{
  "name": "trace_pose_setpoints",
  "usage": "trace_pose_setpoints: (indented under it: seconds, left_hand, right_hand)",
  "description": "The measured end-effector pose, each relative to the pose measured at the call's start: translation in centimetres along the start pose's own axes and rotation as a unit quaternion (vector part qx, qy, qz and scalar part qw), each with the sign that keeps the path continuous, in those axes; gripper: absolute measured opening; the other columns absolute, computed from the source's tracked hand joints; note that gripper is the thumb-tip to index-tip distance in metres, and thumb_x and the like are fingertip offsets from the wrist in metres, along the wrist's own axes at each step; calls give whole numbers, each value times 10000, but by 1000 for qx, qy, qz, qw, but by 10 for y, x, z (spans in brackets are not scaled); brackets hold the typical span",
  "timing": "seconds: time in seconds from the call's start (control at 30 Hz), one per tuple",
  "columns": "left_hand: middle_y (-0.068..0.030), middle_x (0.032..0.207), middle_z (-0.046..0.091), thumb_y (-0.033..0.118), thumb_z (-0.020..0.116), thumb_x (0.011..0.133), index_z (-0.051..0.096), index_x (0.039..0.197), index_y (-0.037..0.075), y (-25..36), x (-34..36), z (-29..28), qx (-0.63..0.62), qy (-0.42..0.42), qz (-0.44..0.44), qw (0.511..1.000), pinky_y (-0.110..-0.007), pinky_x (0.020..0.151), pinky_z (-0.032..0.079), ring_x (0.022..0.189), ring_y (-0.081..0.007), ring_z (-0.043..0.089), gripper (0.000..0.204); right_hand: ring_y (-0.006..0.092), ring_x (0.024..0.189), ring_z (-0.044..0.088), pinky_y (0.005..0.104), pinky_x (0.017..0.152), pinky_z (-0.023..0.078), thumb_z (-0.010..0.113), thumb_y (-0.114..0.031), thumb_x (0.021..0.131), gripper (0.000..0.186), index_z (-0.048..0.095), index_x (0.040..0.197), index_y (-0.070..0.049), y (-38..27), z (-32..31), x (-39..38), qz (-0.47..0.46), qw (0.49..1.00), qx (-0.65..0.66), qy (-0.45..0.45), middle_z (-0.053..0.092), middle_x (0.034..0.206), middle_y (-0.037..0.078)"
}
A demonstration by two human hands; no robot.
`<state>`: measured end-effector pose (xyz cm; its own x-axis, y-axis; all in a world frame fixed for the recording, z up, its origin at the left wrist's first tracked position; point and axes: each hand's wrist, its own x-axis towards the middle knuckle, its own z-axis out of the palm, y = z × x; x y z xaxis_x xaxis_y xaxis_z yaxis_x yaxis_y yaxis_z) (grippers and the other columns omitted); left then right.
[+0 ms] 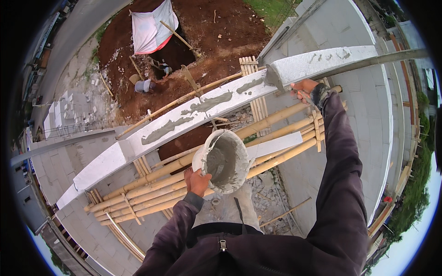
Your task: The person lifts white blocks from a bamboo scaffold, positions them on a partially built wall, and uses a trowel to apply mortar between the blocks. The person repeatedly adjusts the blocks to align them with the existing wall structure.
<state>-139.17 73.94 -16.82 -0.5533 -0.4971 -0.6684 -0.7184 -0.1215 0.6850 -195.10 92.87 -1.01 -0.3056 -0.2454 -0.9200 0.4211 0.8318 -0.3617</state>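
My left hand (199, 182) is closed on the rim of a whitish bucket (200, 161) smeared with grey mortar. Wet mortar (221, 161) lies inside it. At the upper right my right hand (304, 89) is curled by the wall top, closed round the handle end of a mortar-coated trowel (275, 77); the handle itself is mostly hidden. The trowel's blade rests against the white block wall (304, 64). Several uneven mortar patches (207, 105) run along the top of the wall to the left of the blade.
Bamboo poles (152, 188) form a scaffold below the wall, with a white block piece (276, 145) lying on them. Rubble (271, 198) shows far below. Beyond the wall, people (145, 86) work beside a dug pit (177, 50) under a pale sheet (152, 27).
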Motion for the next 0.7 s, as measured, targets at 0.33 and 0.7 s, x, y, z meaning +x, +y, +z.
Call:
trace_pose_setpoints:
  seconds: [0.33, 0.7]
  left_hand:
    - [-197, 1256, 566, 80, 713, 684, 689, 1077, -35, -49, 0, -13, -73, 40, -21, 996, -398, 1004, 415, 1235, -363, 465, 410]
    - [-144, 1066, 697, 75, 711, 717, 683, 1086, -48, -1, -27, -31, -82, 51, -3, 995, -331, 849, 501, 954, -230, 654, 390]
  right_hand:
    - [139, 448, 486, 310, 420, 391, 645, -397, 949, 364, 621, 917, -35, 3, -36, -67, -91, 996, -10, -23, 533, 574, 13]
    - [134, 503, 524, 295, 446, 431, 646, -313, 958, 270, 610, 935, -46, 53, 161, -50, -227, 932, 275, -61, 563, 671, 16]
